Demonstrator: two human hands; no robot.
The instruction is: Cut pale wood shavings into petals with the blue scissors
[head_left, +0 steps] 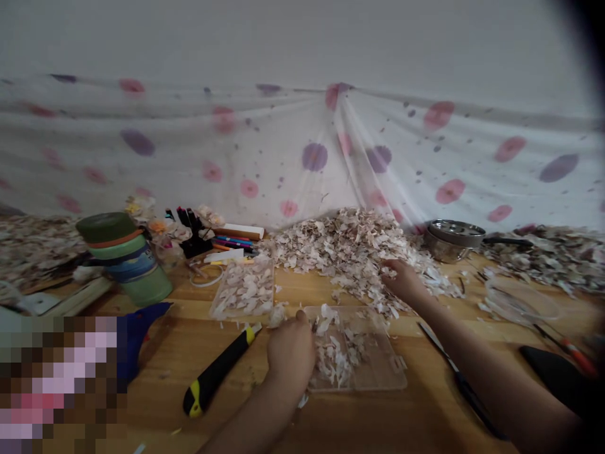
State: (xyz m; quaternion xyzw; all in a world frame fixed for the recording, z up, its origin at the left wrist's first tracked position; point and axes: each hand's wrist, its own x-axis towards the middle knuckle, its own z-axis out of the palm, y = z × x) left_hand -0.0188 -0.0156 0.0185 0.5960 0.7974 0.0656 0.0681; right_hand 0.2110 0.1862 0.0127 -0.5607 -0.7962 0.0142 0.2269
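Note:
My left hand (290, 347) is closed at the left edge of a clear plastic box (385, 359) holding pale, papery flakes (338, 359). Its fingertips are hidden, so I cannot make out what they grip. Further back, my right hand (405, 282) reaches the front right of a large heap of dry flakes (350, 243), its thumb and fingers curled around some of them. A second clear box full of flakes (243, 287) lies behind and left of my left hand. Beside that hand is a black and yellow utility knife (220, 372).
A green container (125, 258) leans at left, near artificial flowers (165, 230) and pens (231, 243). A metal tin (454, 239) stands behind my right hand. Scissors (466, 384) lie partly under my right forearm. A clear round lid (520, 299) is at right.

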